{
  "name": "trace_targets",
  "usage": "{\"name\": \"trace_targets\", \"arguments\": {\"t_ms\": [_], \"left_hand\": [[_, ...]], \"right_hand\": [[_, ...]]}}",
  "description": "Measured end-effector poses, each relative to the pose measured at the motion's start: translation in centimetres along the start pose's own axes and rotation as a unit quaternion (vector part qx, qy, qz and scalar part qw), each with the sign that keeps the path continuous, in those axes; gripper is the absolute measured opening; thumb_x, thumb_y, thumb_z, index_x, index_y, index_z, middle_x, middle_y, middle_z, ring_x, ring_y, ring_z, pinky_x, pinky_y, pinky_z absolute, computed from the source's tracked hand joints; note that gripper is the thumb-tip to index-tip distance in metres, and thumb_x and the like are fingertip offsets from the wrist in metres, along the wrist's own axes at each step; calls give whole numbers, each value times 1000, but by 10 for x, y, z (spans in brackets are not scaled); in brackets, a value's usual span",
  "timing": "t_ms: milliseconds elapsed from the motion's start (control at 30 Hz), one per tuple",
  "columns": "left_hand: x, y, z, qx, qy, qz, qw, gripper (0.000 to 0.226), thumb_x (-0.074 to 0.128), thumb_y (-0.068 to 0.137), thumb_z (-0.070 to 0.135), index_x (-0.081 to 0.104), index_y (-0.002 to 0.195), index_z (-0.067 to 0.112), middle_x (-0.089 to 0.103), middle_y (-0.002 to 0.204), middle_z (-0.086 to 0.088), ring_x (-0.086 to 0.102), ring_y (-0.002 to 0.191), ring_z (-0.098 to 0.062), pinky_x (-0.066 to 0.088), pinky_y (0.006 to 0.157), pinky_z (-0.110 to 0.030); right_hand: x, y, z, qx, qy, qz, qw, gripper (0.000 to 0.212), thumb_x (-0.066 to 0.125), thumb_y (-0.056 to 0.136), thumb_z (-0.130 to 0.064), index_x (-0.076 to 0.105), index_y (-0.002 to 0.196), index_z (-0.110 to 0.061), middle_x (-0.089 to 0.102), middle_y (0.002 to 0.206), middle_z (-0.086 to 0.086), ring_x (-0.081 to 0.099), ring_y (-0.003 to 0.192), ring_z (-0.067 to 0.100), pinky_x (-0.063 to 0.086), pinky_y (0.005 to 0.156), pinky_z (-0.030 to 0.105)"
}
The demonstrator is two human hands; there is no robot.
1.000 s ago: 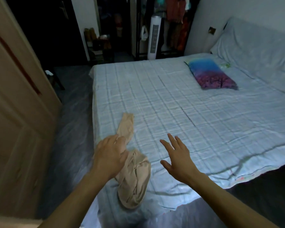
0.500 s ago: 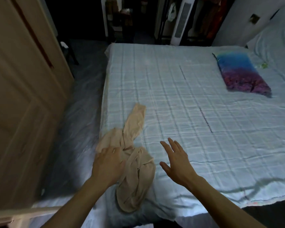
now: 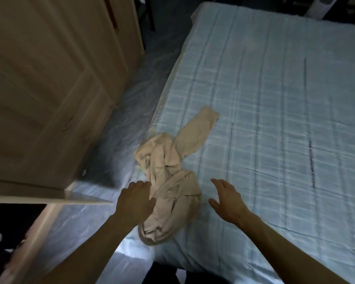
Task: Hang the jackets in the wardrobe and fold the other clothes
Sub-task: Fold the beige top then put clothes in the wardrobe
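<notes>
The left hand (image 3: 134,198) lies with fingers relaxed against the left edge of the beige garment (image 3: 170,181); whether it grips is unclear. The right hand (image 3: 226,198) hovers spread just right of the garment. The garment lies crumpled by the bed's (image 3: 275,99) near left corner. Left of the garment, across a floor strip, stands the wardrobe (image 3: 49,78); right of it, bare sheet.

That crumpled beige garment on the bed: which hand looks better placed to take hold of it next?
Probably the left. The left hand is already at the beige garment, fingers against its near-left edge, while the right hand hovers open over bare bedsheet beside it, apart from the cloth.
</notes>
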State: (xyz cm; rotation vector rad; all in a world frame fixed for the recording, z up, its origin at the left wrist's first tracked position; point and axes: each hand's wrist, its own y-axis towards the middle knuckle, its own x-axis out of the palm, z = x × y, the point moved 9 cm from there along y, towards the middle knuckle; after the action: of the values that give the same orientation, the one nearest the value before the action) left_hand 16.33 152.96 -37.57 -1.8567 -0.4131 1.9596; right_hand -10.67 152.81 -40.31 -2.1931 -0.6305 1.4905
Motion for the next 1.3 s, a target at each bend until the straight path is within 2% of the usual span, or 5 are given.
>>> {"name": "trace_targets", "arguments": {"t_ms": [300,600,733,1000,1300], "left_hand": [[89,42,2,-24,-89,-30,995,36,46,98,47,51,126,25,60,118,6,55,111,-17,47,93,-32],[142,98,9,-25,-152,38,987,50,53,96,40,37,140,22,48,136,-4,52,120,-26,44,98,-40],[145,90,7,-29,-163,42,985,34,49,99,33,48,130,20,63,116,-3,63,103,-26,49,90,-40],[37,38,3,20,-217,157,963,9,59,92,18,56,85,15,58,69,-1,59,65,-26,45,58,-35],[-139,-2,4,86,-218,297,926,5,62,88,13,58,91,13,65,74,-11,60,67,-34,44,58,-37]], "right_hand": [[92,47,25,20,60,-80,995,58,57,95,-30,34,148,-22,45,145,9,49,128,29,42,105,40],[134,106,42,104,191,58,974,79,71,86,-30,29,150,-11,51,132,8,53,120,27,44,100,38],[137,104,49,152,228,102,956,8,64,86,-16,61,92,-12,63,76,0,60,70,18,52,68,35],[64,48,35,108,274,217,931,14,57,90,-4,60,77,-6,58,70,0,53,64,13,32,52,14],[-75,-59,14,87,356,410,835,21,45,94,-1,55,88,-18,63,70,0,59,59,6,41,49,16]]}}
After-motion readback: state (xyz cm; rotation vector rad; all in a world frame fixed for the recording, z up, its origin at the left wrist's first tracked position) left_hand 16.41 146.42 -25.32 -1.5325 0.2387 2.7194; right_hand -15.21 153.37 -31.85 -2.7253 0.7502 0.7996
